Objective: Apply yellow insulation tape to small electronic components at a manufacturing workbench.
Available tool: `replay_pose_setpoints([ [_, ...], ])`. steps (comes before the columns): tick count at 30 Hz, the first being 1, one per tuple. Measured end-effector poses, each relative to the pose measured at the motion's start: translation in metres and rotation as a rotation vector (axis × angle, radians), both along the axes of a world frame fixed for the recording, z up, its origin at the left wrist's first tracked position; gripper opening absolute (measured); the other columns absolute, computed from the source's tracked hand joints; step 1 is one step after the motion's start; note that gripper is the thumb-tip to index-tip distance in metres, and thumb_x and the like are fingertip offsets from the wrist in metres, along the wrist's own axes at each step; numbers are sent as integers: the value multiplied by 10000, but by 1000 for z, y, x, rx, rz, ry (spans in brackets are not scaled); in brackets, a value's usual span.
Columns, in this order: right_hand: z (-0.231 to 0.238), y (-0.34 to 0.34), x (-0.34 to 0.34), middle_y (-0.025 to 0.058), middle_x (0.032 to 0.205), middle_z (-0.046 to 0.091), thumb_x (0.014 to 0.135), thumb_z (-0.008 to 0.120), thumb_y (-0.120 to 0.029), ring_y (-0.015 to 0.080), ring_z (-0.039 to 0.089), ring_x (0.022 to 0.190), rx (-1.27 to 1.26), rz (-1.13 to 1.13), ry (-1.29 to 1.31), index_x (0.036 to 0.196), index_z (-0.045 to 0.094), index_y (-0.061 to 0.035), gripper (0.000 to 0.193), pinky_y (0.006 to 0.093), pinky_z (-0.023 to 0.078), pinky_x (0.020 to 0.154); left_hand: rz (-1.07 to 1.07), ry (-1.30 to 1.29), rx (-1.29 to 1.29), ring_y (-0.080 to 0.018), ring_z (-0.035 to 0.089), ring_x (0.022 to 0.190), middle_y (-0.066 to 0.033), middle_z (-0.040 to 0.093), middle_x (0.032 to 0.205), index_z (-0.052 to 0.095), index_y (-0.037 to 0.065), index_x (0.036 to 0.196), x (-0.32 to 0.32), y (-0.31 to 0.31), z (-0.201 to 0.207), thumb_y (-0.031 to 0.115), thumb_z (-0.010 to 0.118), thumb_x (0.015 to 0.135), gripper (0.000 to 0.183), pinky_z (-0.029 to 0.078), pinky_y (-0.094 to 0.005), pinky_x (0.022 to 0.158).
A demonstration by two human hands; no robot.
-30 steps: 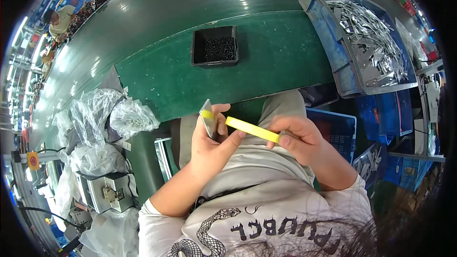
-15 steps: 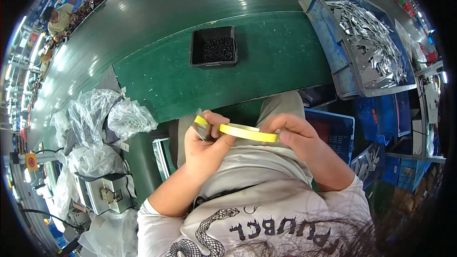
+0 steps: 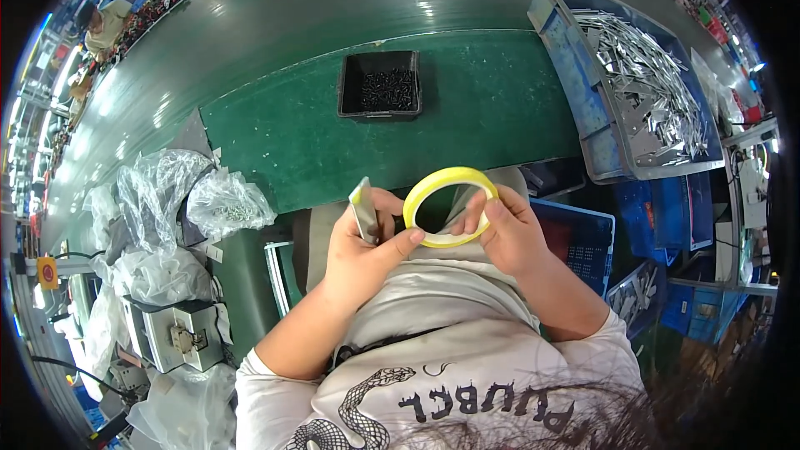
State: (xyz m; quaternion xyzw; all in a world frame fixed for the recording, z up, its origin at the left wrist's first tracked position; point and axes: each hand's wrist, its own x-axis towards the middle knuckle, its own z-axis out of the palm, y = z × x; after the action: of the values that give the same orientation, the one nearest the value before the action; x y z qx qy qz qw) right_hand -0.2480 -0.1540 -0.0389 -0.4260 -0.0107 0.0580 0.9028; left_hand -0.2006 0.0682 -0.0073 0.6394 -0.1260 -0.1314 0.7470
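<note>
Before my lap, my left hand [image 3: 360, 260] is closed around a flat, silvery metal strip [image 3: 365, 215], which stands nearly upright with a bit of yellow near its top. The left thumb also touches the lower left rim of a roll of yellow tape [image 3: 451, 175]. My right hand [image 3: 515, 237] pinches that roll at its right side, thumb outside and fingers reaching into the ring. The roll faces me, so its open middle shows. Whether a strand of tape runs between roll and metal strip is hard to make out.
A black bin [image 3: 380, 115] of small black parts sits on the green table [image 3: 483, 129]. At right stands a blue crate [image 3: 575, 87] heaped with metal strips. Clear plastic bags [image 3: 229, 200] and a metal device [image 3: 193, 342] are at left. Another blue crate [image 3: 610, 237] lies low right.
The tape roll has turned from edge-on to face-on and come up slightly. My right fingers now reach inside its ring. The metal strip has tilted more upright in my left hand.
</note>
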Motion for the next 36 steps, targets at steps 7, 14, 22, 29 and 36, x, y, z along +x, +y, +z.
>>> replay_pose_setpoints([
  [7,3,8,1,120,837,645,1063,483,-323,288,665,858,302,61,281,1100,599,-6,339,411,549,783,-196,77,-145,-65,567,832,-14,667,957,637,18,1185,-6,-1,10,-24,726,885,316,432,-220,707],
  [14,-10,16,-1,63,846,665,1068,466,-347,187,660,798,245,128,451,1071,617,-38,344,343,542,737,-263,327,-260,-84,576,871,-41,679,1009,569,6,1226,-8,2,10,-25,671,920,324,477,-240,739],
  [22,-5,28,-5,41,1002,680,1079,398,-405,170,662,845,88,147,636,1136,606,-81,389,327,547,735,-260,351,-380,-101,571,827,-100,683,1049,469,78,938,-10,-1,7,-63,671,903,249,494,-250,703],
  [29,5,32,-3,66,1045,660,1058,423,-441,179,634,916,-28,259,624,1186,619,-47,459,342,530,798,-299,189,-397,-168,608,890,-171,649,1181,411,62,979,-13,-6,9,-130,578,927,260,531,-353,732],
  [36,2,21,-6,126,1321,554,892,654,-84,252,561,1192,-831,93,-150,1431,461,-56,574,391,471,993,-365,176,-333,-135,565,895,-108,611,1008,428,65,994,-14,-5,17,-114,516,948,205,478,-301,786],
])
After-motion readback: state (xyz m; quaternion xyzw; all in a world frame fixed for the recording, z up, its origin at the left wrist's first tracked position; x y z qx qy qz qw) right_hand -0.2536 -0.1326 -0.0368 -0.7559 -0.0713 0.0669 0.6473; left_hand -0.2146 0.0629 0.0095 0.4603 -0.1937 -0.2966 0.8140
